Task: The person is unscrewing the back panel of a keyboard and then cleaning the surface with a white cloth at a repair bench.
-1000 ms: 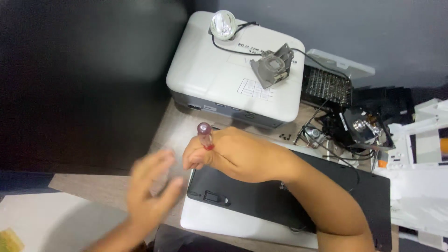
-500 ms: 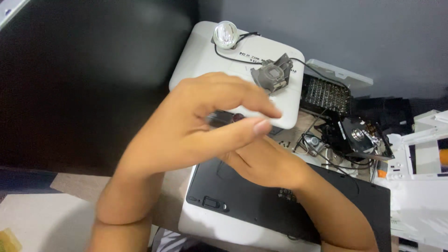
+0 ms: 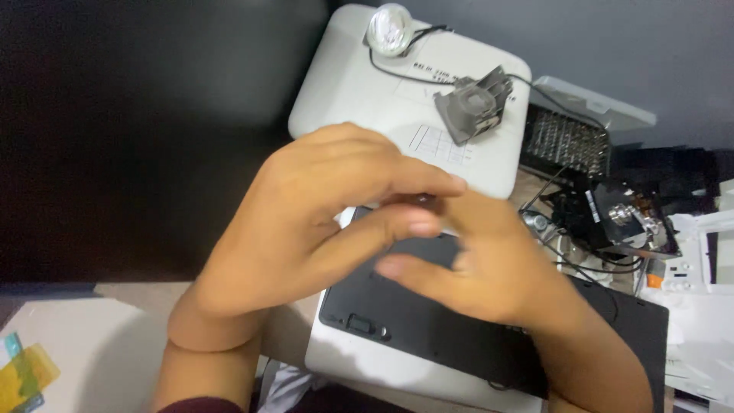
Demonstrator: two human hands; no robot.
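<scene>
My left hand (image 3: 306, 222) is raised in front of the camera, thumb and fingers curled toward each other. Its fingertips meet those of my right hand (image 3: 489, 268) around a small dark thing (image 3: 422, 200), mostly hidden and blurred. The right hand lies behind the left with its fingers stretched leftward. Both hover over a black panel (image 3: 428, 329) lying on a white device casing (image 3: 367, 367). No tool shows in either hand.
A white projector body (image 3: 359, 84) stands behind, with a round lamp (image 3: 390, 29) and a grey lens block (image 3: 474, 107) wired on top. Opened electronics and circuit parts (image 3: 604, 206) lie at the right. White paper (image 3: 69, 352) and yellow tape (image 3: 27, 371) lie at lower left.
My left hand rose from the lower left and came over my right hand. The red-handled screwdriver seen in my right hand a second ago is no longer visible.
</scene>
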